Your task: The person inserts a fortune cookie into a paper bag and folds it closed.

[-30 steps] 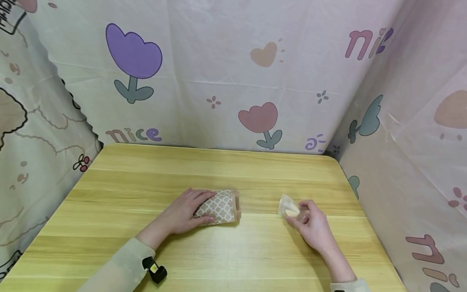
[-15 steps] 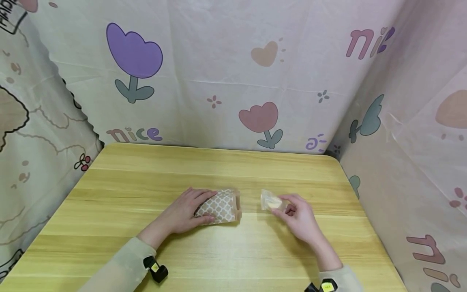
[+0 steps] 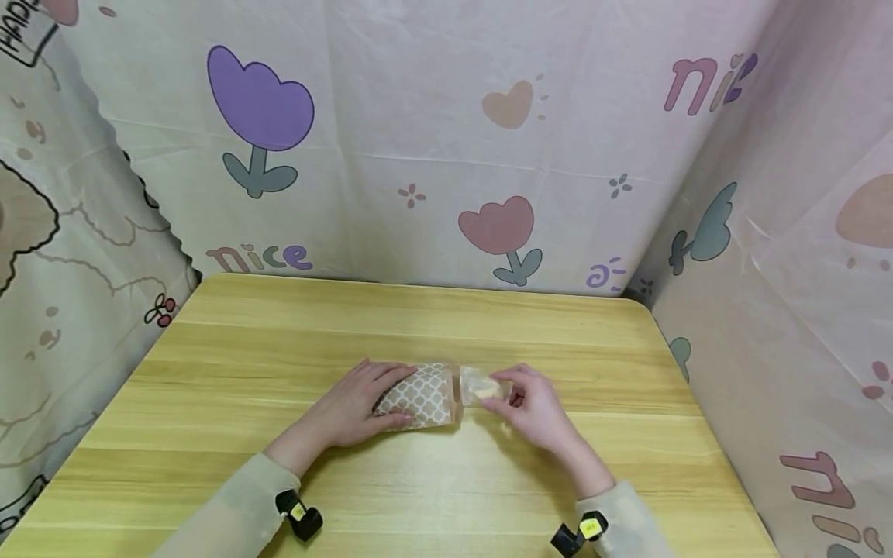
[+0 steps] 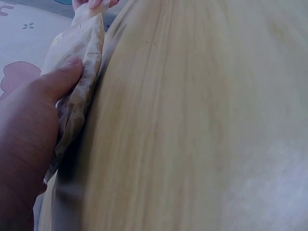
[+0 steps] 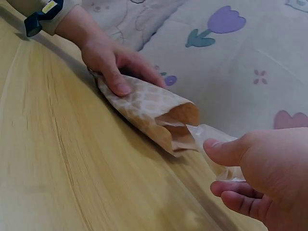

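A brown paper bag (image 3: 424,397) with a white lattice pattern lies on its side on the table. My left hand (image 3: 350,404) grips its closed end, thumb on the near side and fingers over the far side. The bag's mouth faces right and gapes, as the right wrist view shows at its brown rim (image 5: 188,114). Between thumb and fingers, my right hand (image 3: 536,409) pinches a small see-through packet (image 3: 473,384) with something pale inside. The packet's free end points left, right at the bag's mouth.
The wood-grain table (image 3: 279,325) stretches to either side of the hands. Behind it hangs a printed cloth (image 3: 391,101), which also lines both sides. A small black camera (image 3: 298,514) sits on the left wrist, another camera (image 3: 580,533) on the right.
My right hand has moved left with the packet, from well right of the bag up to its mouth. The left hand and the bag have stayed in place.
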`<state>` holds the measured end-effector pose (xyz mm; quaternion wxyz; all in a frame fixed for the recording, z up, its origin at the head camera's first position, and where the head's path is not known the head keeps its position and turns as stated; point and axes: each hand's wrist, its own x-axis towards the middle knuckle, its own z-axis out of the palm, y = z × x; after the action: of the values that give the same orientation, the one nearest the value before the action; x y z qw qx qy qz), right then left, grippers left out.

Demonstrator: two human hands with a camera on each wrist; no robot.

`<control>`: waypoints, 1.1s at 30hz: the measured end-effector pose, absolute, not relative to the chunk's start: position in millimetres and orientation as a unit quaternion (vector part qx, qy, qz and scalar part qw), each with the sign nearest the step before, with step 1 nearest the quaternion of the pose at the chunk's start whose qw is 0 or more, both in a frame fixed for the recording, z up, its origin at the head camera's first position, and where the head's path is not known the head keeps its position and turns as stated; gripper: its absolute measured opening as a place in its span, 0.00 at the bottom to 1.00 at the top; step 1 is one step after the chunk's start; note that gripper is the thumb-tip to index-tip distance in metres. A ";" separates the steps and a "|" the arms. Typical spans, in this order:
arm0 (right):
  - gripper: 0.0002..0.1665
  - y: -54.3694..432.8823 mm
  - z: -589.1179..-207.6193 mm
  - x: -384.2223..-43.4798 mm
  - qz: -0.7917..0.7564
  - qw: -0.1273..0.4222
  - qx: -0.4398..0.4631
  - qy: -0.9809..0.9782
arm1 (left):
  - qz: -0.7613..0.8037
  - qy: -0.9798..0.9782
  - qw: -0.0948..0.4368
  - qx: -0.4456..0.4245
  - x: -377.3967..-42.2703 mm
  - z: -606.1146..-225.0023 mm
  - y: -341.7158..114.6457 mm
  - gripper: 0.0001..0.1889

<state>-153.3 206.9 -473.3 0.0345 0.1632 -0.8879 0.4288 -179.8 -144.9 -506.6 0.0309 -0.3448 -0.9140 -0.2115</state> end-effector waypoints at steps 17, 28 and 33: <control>0.30 163.6 -463.7 -167.2 0.359 -0.009 0.224 -0.906 | -0.210 -0.916 0.031 -0.340 -179.3 -505.5 -143.3 0.43; 0.31 168.6 -455.3 -174.7 0.489 -0.160 0.276 -0.812 | -0.217 -0.914 0.028 -0.340 -178.6 -504.2 -142.7 0.43; 0.28 170.9 -461.5 -176.7 0.532 -0.177 0.262 -0.786 | -0.219 -0.915 0.028 -0.338 -178.5 -504.7 -144.0 0.43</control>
<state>-176.7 170.9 -461.5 -0.1775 0.2625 -0.7855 0.5316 -178.5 -144.0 -504.7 0.0276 -0.3380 -0.9149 -0.2190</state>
